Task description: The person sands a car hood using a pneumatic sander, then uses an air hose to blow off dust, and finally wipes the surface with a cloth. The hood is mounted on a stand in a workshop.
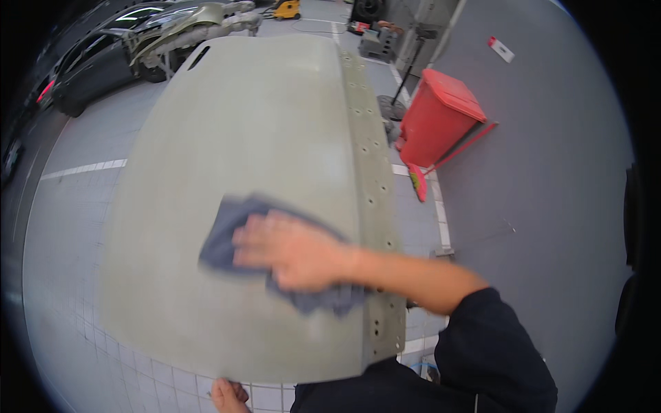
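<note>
A large, pale grey-green car body panel [234,131] stretches away in front of me, with a slot at its far left corner and a row of holes along its right flange. On its near half lies a blue-grey cloth [224,237], partly bunched and blurred by motion. My right hand [296,251] presses down on the cloth, fingers stretched over it, the arm reaching in from the right. Just below the panel's near edge is my left hand [229,395], its fingers curled in; whatever they may hold is hidden.
To the right stands a red lidded bin [441,117], with a red-handled broom [418,182] beside it along the grey wall [551,172]. A dark car [103,65] and a loose body part on a stand [200,34] are at the far left. A yellow machine [287,9] sits far back.
</note>
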{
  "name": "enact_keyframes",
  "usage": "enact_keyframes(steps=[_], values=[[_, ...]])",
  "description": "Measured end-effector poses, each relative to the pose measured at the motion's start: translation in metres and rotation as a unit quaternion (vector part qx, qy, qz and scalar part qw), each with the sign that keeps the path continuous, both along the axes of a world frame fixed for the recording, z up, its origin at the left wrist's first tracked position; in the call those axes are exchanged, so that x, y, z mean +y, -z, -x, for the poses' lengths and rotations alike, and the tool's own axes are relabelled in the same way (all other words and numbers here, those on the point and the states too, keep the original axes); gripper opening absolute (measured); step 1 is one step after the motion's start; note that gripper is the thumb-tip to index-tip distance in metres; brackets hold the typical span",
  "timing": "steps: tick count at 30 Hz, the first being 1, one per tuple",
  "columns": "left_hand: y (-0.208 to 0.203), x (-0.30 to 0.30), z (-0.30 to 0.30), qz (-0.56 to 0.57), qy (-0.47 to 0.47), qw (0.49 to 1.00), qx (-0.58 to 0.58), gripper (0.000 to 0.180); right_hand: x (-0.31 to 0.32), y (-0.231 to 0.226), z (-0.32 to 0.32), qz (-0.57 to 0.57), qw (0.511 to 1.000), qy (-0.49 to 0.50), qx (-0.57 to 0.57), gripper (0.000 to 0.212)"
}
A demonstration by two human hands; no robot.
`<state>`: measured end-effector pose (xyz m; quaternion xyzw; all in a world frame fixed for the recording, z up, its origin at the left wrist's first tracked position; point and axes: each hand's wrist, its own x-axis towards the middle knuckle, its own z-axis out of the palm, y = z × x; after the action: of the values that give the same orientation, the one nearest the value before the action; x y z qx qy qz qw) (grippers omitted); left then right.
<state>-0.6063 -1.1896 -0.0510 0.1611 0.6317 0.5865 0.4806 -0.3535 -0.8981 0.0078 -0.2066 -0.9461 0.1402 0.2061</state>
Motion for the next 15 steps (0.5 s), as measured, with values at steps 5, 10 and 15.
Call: enact_keyframes(steps=[5, 10, 15], values=[[-0.049, 0.011, -0.004, 0.146, 0.038, 0.986, 0.076, 0.032, 0.272, 0.021, -0.049, -0.084, 0.985, 0.152, -0.015, 0.057], [-0.060, 0.013, 0.015, 0.179, 0.096, 0.977, 0.065, 0.037, 0.418, 0.005, -0.059, -0.137, 0.940, 0.297, -0.098, 0.051], [-0.061, 0.014, 0.020, 0.167, 0.160, 0.969, 0.084, 0.036, 0.251, 0.007, 0.011, -0.064, 0.992, 0.074, -0.080, 0.066]])
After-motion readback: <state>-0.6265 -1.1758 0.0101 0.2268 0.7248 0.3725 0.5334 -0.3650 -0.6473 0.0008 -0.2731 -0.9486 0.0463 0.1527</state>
